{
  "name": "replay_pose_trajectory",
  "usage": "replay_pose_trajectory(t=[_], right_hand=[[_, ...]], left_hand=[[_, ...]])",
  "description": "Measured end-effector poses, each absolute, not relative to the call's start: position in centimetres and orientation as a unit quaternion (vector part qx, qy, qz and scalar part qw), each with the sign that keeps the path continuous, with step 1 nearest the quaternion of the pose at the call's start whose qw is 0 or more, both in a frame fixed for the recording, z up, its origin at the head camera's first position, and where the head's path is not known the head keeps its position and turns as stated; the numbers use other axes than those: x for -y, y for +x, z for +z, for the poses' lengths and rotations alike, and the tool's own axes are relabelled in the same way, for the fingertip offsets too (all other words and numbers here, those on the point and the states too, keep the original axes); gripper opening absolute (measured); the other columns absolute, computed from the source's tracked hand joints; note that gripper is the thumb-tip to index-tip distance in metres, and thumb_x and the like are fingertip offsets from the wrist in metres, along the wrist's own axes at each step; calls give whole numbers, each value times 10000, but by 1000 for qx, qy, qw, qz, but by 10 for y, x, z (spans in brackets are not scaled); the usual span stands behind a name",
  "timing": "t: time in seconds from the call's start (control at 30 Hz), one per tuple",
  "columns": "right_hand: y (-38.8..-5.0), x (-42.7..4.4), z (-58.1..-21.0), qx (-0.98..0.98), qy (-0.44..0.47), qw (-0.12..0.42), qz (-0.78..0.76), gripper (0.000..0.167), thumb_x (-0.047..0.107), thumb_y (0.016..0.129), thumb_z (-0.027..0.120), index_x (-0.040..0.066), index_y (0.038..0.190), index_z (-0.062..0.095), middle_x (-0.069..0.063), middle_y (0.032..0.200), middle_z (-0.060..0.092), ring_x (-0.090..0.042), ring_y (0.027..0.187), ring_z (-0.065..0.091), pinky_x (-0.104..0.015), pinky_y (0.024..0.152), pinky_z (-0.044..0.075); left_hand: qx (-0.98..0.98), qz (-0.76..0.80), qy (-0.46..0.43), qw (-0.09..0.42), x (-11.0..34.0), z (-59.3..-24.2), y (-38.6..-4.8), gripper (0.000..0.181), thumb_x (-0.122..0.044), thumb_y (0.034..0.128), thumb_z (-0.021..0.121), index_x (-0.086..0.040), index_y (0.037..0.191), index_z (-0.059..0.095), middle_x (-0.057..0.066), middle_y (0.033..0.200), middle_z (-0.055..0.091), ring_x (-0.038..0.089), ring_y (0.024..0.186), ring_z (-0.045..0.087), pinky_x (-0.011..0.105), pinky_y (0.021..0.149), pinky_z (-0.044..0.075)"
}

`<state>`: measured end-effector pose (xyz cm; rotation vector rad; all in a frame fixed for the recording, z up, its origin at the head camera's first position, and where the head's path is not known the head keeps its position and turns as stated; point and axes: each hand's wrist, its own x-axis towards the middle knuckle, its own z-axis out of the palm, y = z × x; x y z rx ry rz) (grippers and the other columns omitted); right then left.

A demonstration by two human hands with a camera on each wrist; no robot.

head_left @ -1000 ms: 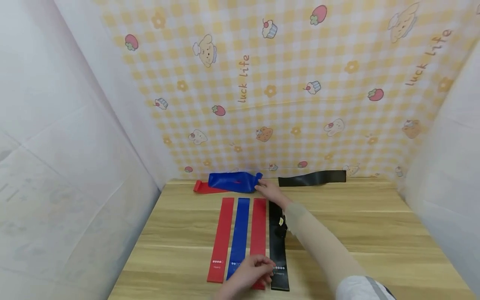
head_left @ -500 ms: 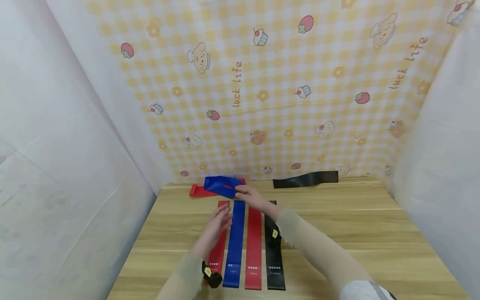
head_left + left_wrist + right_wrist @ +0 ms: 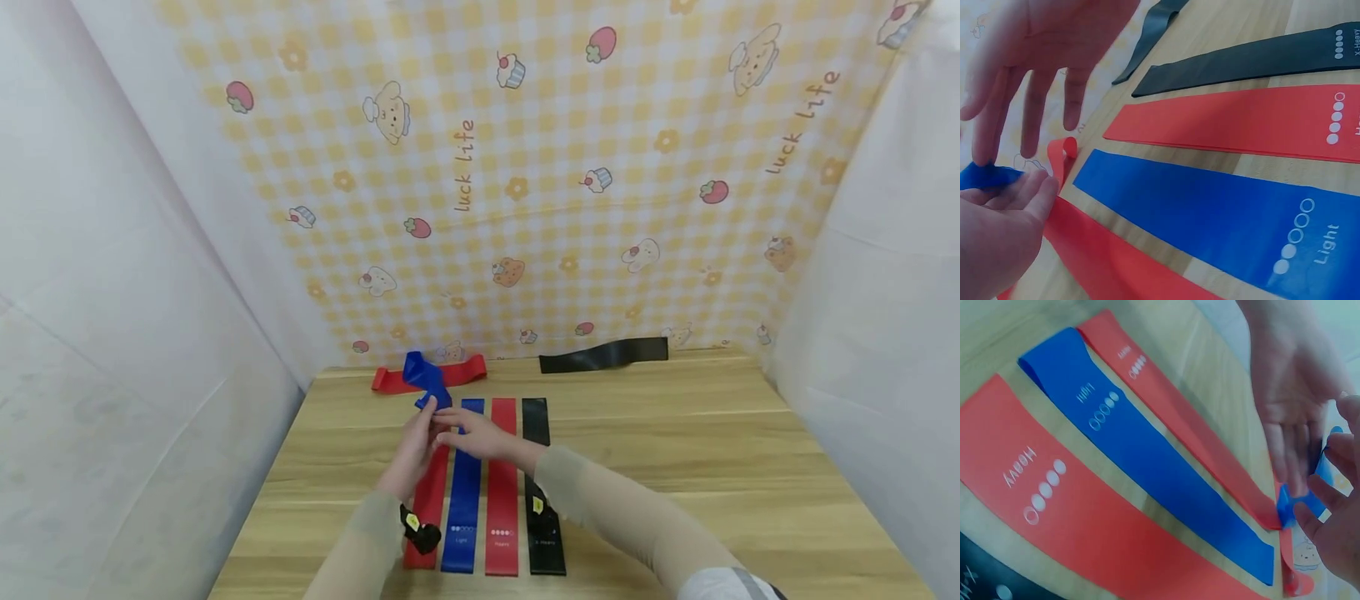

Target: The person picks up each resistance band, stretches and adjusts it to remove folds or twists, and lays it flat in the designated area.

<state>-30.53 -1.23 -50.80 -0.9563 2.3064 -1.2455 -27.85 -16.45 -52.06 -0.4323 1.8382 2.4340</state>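
- Where the wooden table ends at its back edge, a yellow-and-white checked cloth rises, printed with strawberries, cupcakes and "luck life".
- Four flat bands laid out side by side, running from mid-table toward the front. From the left: front red band, blue "Light" band, red "Heavy" band, black "X-Heavy" band.
- Loose black band lies along the back edge, right of centre, slightly wavy.
- Loose red band along the same edge, near the back left corner.
- Left hand over the far end of the front red band; thumb and fingers close lightly about the lower end of a loose blue band.
- Right hand comes across above the blue "Light" band, fingers extended and parted; a fingertip touches the loose blue band without closing round it.
- Loose blue band: twisted, slanting up from the left hand toward the back left corner, crossing in front of the loose red band. Whether its upper end touches anything, cannot tell.
- Small black wrist camera on the left wrist.
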Motion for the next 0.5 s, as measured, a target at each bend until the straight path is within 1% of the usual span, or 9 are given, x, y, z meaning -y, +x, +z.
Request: replay_pose_trajectory(t=[0.03, 0.1, 0.2, 0.27, 0.3, 0.33, 0.4, 0.43, 0.5], right_hand=[[-304, 13, -508, -812, -335, 179, -443, 461, 304, 1003, 538, 103, 1417, 502, -57, 1485, 424, -254, 1387, 341, -454, 1098, 324], [-302, 13, -510, -811, -331, 182, -447, 456, 316, 1005, 532, 120, 1415, 507, -34, 1489, 421, -238, 1394, 329, -440, 1100, 324], [-301, 14, -511, -800, -307, 183, -482, 400, 302, 1008, 529, 129, 1366, 567, -3, 1465, 453, -210, 1386, 343, -422, 1083, 354], [-303, 15, -510, -789, -276, 180, -518, 355, 291, 1008, 530, 129, 1312, 618, -1, 1411, 513, -202, 1340, 411, -412, 1052, 394], [-303, 15, -510, -779, -254, 184, -544, 339, 285, 1010, 529, 121, 1286, 636, -15, 1380, 541, -211, 1310, 446, -422, 1036, 411], [-304, 15, -509, -765, -228, 189, -571, 333, 280, 1013, 523, 104, 1269, 645, -43, 1358, 561, -229, 1285, 474, -436, 1021, 425], [-309, 15, -509, -730, -178, 211, -625, 358, 295, 1018, 509, 70, 1266, 636, -102, 1341, 568, -280, 1251, 506, -479, 1015, 421], [-311, 15, -509, -707, -154, 228, -651, 381, 298, 1022, 499, 47, 1285, 615, -139, 1346, 557, -313, 1245, 507, -504, 1025, 403], [-316, 16, -509, -659, -116, 261, -695, 423, 305, 1033, 469, 12, 1323, 567, -180, 1375, 523, -365, 1269, 475, -545, 1048, 357]], left_hand=[[-605, 783, -142, 26, 165, -520, -279, 494, -385, 1017, 485, 69, 1204, 533, -45, 834, 642, 50, 765, 576, 160, 672, 471], [-621, 770, -147, 17, 166, -517, -280, 481, -330, 1029, 477, 107, 1229, 499, -28, 841, 638, 44, 757, 585, 165, 688, 477], [-640, 750, -166, 10, 168, -511, -283, 450, -281, 1046, 441, 110, 1267, 466, 67, 985, 636, 68, 826, 607, 202, 779, 496], [-637, 752, -171, 12, 171, -506, -288, 454, -268, 1053, 415, 104, 1314, 427, 171, 1141, 601, 147, 947, 626, 261, 891, 494], [-636, 753, -166, 14, 174, -504, -290, 471, -264, 1057, 401, 105, 1350, 391, 220, 1239, 554, 202, 1034, 620, 303, 951, 473], [-635, 755, -164, 16, 176, -501, -293, 505, -261, 1058, 396, 113, 1393, 344, 255, 1328, 495, 254, 1117, 594, 339, 1001, 443], [-628, 763, -151, 21, 181, -495, -300, 542, -242, 1060, 384, 122, 1441, 260, 293, 1430, 384, 330, 1264, 483, 401, 1067, 374], [-624, 768, -142, 20, 184, -491, -303, 562, -229, 1059, 383, 133, 1457, 218, 301, 1466, 335, 348, 1316, 423, 420, 1083, 345], [-623, 772, -129, 16, 188, -483, -306, 562, -197, 1056, 380, 145, 1461, 192, 309, 1484, 297, 367, 1352, 357, 433, 1099, 315]])
